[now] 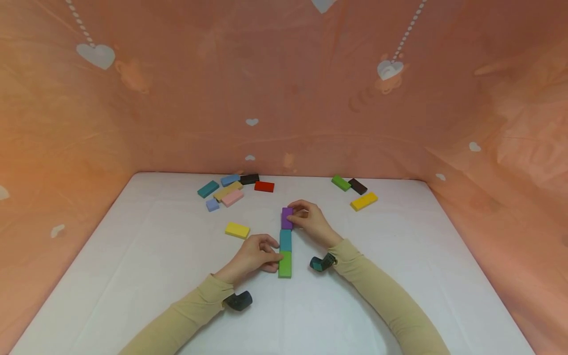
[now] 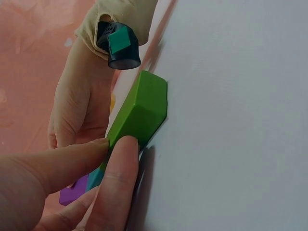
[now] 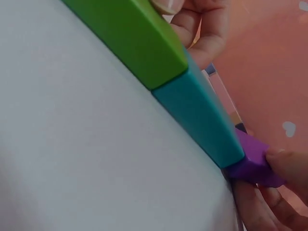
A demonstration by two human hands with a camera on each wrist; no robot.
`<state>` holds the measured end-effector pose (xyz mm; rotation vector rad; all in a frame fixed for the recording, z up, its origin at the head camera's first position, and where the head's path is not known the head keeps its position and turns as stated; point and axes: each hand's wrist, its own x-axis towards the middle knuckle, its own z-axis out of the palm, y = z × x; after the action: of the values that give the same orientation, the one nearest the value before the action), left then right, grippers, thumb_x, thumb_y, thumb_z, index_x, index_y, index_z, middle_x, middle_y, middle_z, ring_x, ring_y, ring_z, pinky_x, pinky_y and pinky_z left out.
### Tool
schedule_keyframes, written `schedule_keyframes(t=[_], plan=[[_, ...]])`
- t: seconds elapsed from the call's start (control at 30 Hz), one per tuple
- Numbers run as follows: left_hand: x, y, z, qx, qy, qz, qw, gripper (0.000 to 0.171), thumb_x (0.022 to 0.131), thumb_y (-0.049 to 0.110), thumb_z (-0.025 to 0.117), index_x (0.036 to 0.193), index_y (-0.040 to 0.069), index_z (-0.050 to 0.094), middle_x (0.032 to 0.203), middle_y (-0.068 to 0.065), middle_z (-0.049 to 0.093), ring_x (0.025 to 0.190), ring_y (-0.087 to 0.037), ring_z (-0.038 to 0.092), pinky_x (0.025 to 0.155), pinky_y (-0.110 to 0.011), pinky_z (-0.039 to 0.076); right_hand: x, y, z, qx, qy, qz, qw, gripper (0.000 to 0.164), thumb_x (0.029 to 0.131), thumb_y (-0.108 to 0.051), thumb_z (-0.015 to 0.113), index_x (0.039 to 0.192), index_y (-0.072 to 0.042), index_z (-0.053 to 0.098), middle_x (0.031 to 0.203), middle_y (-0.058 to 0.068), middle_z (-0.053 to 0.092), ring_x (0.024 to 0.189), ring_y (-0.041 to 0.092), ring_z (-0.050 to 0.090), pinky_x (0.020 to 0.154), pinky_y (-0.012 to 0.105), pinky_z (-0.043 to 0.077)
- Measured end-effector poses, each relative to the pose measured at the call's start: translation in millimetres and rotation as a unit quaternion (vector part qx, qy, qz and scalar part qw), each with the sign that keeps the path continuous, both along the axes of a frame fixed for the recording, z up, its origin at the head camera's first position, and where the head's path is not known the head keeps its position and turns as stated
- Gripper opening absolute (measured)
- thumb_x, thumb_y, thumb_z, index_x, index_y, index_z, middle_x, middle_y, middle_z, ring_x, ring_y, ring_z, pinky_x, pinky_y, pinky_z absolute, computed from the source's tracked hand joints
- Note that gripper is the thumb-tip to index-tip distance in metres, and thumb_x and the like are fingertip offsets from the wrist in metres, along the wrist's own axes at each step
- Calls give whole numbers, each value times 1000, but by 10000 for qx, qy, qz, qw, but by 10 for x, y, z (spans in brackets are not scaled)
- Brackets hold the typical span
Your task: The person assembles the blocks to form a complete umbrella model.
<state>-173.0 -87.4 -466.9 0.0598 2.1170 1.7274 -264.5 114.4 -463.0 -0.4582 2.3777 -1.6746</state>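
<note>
A green block [image 1: 285, 265], a teal block [image 1: 286, 240] and a purple block [image 1: 286, 218] lie end to end in a straight row on the white table. My right hand [image 1: 312, 222] holds the purple block at the far end, with thumb and fingers against its side and far end. On the left side of the row, my left hand [image 1: 256, 253] touches the green block with its thumb and fingertips, its forefinger reaching toward the teal one. In the right wrist view the teal block [image 3: 202, 118] meets both neighbours.
A yellow block [image 1: 237, 230] lies left of the row. At the back left sit several loose blocks, among them a red block [image 1: 264, 187] and a pink block [image 1: 232, 197]. Back right are another green block [image 1: 341, 183], a dark block [image 1: 357, 186] and an orange-yellow block [image 1: 364, 201].
</note>
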Motion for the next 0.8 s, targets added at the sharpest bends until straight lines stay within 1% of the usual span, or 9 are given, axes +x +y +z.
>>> schedule_keyframes(t=[0.1, 0.27, 0.37, 0.57, 0.8], plan=[[0, 1, -1, 12, -19, 6, 10000, 34, 83, 11, 75, 110, -1, 58, 83, -12, 62, 66, -19, 67, 65, -32, 57, 5, -1, 1, 130, 55, 25, 9999, 32, 89, -15, 69, 120, -10, 60, 105, 7, 59, 89, 21, 60, 75, 27, 53], [7, 1, 4, 22, -4, -1, 10000, 34, 83, 11, 75, 110, -1, 58, 82, -12, 62, 66, -19, 67, 65, -32, 57, -11, -9, -18, 353, 315, 32, 9989, 32, 89, -16, 69, 120, -9, 61, 101, 5, 62, 90, 20, 60, 80, 29, 52], [9, -1, 3, 24, 27, -28, 10000, 35, 82, 11, 75, 110, -1, 58, 82, -12, 63, 66, -19, 67, 65, -32, 57, -21, -9, -36, 427, 390, -3, 9983, 32, 89, -15, 70, 119, -8, 61, 100, 5, 63, 89, 20, 60, 77, 29, 52], [3, -6, -6, 43, 30, -56, 10000, 35, 83, 12, 75, 110, -2, 58, 83, -12, 63, 66, -19, 67, 65, -32, 57, -15, -18, -29, 557, 432, -53, 9975, 32, 89, -14, 70, 119, -6, 62, 103, 5, 63, 90, 19, 60, 74, 27, 51], [0, -1, -17, 47, 26, -35, 10000, 34, 83, 11, 75, 110, -1, 58, 83, -12, 63, 67, -19, 67, 66, -32, 57, 0, -34, 1, 715, 341, -34, 9968, 32, 89, -14, 69, 119, -6, 63, 102, 4, 64, 88, 18, 59, 71, 26, 51]])
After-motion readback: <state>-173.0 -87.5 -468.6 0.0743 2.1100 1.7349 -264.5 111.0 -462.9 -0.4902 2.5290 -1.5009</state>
